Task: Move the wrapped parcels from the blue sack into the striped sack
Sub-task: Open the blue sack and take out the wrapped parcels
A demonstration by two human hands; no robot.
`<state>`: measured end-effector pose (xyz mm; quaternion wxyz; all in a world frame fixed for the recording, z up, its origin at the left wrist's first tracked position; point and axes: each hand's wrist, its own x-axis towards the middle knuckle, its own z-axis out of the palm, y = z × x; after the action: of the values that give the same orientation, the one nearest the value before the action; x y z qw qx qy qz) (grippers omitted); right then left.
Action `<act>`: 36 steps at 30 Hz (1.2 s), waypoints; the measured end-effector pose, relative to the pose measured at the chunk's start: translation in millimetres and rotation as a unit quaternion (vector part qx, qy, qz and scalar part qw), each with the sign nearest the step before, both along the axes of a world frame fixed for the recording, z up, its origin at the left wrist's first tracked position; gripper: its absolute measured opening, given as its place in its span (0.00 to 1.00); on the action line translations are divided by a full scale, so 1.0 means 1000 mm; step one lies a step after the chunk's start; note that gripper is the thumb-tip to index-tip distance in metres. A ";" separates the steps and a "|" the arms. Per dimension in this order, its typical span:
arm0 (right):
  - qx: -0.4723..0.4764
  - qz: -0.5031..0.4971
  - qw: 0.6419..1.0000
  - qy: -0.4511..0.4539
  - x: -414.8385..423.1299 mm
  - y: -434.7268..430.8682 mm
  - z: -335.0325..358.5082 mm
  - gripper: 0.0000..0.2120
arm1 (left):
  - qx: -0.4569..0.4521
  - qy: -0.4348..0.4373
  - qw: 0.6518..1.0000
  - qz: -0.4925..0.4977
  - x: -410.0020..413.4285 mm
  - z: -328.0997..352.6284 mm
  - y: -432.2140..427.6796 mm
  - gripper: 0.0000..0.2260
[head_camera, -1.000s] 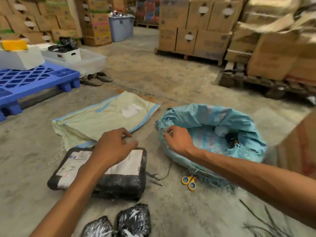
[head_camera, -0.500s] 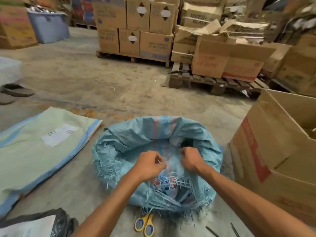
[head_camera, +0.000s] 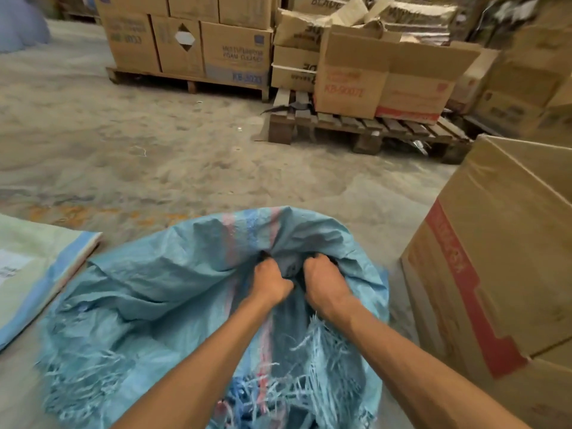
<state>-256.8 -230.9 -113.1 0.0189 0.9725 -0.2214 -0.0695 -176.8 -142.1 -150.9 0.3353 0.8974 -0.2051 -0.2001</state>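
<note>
The blue woven sack lies crumpled on the floor right in front of me, its frayed mouth toward me. Both my hands reach deep into it, side by side. My left hand and my right hand curl their fingers down over a dark grey wrapped parcel, of which only a small patch shows between them. The fingertips are hidden in the sack's folds. The striped sack, pale green with a blue edge stripe and a white label, lies flat at the left edge.
A large open cardboard box stands close on the right of the blue sack. Beyond it sits a wooden pallet with cartons, and more stacked cartons stand at the back. Bare concrete floor stretches ahead.
My left hand left the black parcel on the floor and joined the right at the blue sack. Both hands then pushed deeper into it. The view swung right and closer.
</note>
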 end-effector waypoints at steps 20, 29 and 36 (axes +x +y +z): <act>-0.050 -0.139 0.989 0.012 0.019 -0.017 -0.058 0.22 | -0.026 0.165 0.984 -0.067 0.056 0.002 -0.024 0.20; 0.030 -0.071 0.997 -0.002 0.008 -0.030 0.000 0.24 | 0.169 0.108 0.964 -0.174 0.052 0.038 0.026 0.25; 0.284 0.166 0.924 0.195 0.015 -0.018 0.094 0.25 | 0.403 0.023 0.870 -0.281 0.071 0.043 0.060 0.47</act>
<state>-241.8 -249.2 -19.5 -0.2042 0.9270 -0.0194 -0.3140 -106.1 -81.9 -107.5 -0.1218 0.8542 -0.3426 -0.3717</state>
